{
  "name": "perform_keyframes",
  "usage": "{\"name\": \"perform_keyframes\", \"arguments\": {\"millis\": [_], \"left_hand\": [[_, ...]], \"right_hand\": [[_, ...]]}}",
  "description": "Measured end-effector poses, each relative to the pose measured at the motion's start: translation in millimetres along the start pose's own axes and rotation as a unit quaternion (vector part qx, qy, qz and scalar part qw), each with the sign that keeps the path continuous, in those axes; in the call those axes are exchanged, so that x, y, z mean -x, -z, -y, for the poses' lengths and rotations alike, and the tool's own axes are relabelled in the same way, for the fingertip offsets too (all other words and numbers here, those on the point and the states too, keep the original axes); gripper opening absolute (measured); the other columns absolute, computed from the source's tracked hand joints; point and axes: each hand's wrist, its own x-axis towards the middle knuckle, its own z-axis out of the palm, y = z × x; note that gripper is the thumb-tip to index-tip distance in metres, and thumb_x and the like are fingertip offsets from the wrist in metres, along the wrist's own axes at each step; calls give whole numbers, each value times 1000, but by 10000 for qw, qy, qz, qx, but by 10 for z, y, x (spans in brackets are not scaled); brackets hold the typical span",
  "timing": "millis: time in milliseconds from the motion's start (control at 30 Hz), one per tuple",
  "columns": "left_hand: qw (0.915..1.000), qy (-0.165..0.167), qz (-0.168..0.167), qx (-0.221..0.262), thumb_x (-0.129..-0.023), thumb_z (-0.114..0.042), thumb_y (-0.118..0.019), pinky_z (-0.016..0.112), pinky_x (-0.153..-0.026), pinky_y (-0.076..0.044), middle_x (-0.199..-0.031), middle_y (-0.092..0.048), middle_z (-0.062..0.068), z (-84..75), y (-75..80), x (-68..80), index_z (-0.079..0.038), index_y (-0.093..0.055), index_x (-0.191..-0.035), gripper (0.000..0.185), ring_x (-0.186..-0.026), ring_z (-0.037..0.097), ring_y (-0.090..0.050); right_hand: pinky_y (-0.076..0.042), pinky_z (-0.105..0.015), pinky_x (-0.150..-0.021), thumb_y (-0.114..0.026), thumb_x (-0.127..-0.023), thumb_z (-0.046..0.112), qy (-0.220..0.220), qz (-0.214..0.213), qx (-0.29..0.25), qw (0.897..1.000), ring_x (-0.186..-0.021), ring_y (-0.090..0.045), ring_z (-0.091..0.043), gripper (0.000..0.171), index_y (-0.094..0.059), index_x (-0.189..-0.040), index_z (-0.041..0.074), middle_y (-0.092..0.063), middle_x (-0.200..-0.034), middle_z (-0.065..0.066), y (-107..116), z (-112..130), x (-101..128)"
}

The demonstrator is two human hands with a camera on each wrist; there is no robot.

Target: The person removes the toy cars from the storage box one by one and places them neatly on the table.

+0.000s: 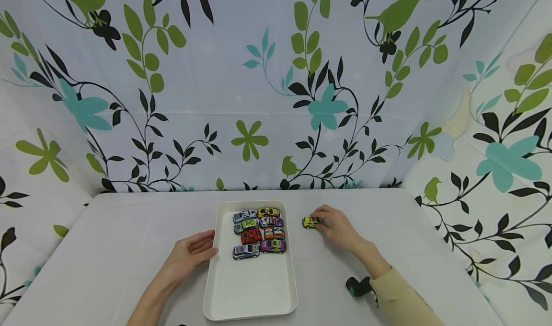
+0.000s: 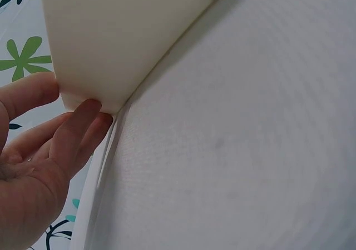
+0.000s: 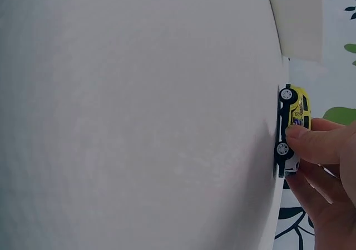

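A white tray (image 1: 250, 287) lies on the table with several small toy cars (image 1: 258, 232) parked in two rows at its far end. My left hand (image 1: 191, 254) rests open against the tray's left rim, its fingers (image 2: 78, 128) straight and touching the tray wall (image 2: 111, 39). To the right of the tray, a yellow toy car (image 1: 310, 222) stands on the table. My right hand (image 1: 338, 227) pinches this yellow car (image 3: 295, 116) from behind, the thumb and fingers (image 3: 311, 144) curled over its rear end.
The table (image 1: 129, 239) is covered in white cloth. Patterned fabric with leaves and birds (image 1: 276, 86) walls it in at the back and both sides. A dark wrist camera strap (image 1: 358, 286) sits by my right sleeve.
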Motion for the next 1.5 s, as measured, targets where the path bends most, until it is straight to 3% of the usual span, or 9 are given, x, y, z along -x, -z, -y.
{"name": "perform_keyframes", "arguments": {"millis": [567, 1067, 1500], "left_hand": [[10000, 49, -6, -18, -92, -10, -72, 30, -98, -55, -145, -50, 27, -6, -7, 5, 6, -45, -145, 61, -135, 38, -50], [10000, 72, -30, -61, -92, -11, -72, 30, -97, -55, -144, -51, 28, -7, -12, 0, 6, -45, -144, 61, -135, 39, -50], [9999, 64, -46, -102, -92, -11, -72, 31, -97, -55, -144, -51, 28, -14, -12, 2, 6, -45, -144, 61, -134, 39, -50]], "right_hand": [[-55, -46, -95, -75, -82, -5, -298, 342, 86, 9989, -107, -68, -28, 30, -74, -111, 5, -72, -112, -8, 44, -37, -85], [-57, -45, -92, -74, -84, -6, -160, 183, 22, 9997, -106, -69, -28, 30, -71, -113, 3, -73, -113, -10, 7, -57, -65], [-55, -47, -97, -74, -86, -1, -482, 316, -10, 9983, -111, -68, -30, 32, -70, -118, 1, -72, -117, -13, 24, -37, -70]]}}
